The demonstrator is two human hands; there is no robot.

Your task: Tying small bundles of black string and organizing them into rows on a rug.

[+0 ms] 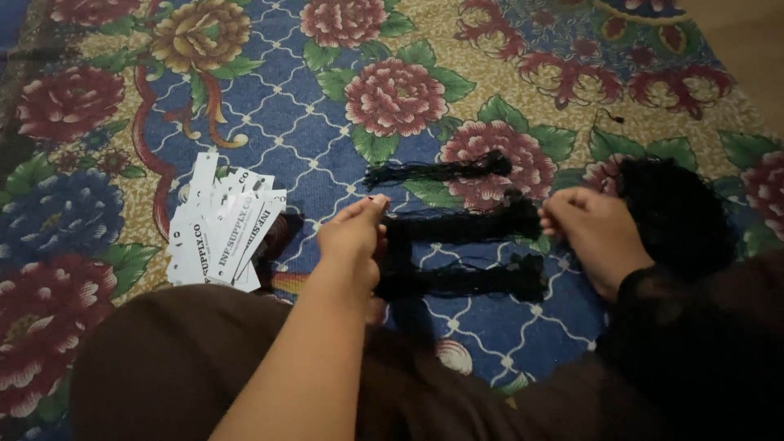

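Left hand (353, 243) and right hand (594, 233): fingers closed on opposite ends of middle black thread bundle (461, 227). Second bundle (437, 171) beyond fingers, third (461, 280) nearer. White tags (219, 233) outside left fingers, on floral carpet (269, 98).

Three black hair bundles (457, 229), one pile of white cards (219, 233).

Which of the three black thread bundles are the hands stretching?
The middle bundle. The left hand and right hand grip its ends. The top bundle and bottom bundle just lie on the rug.
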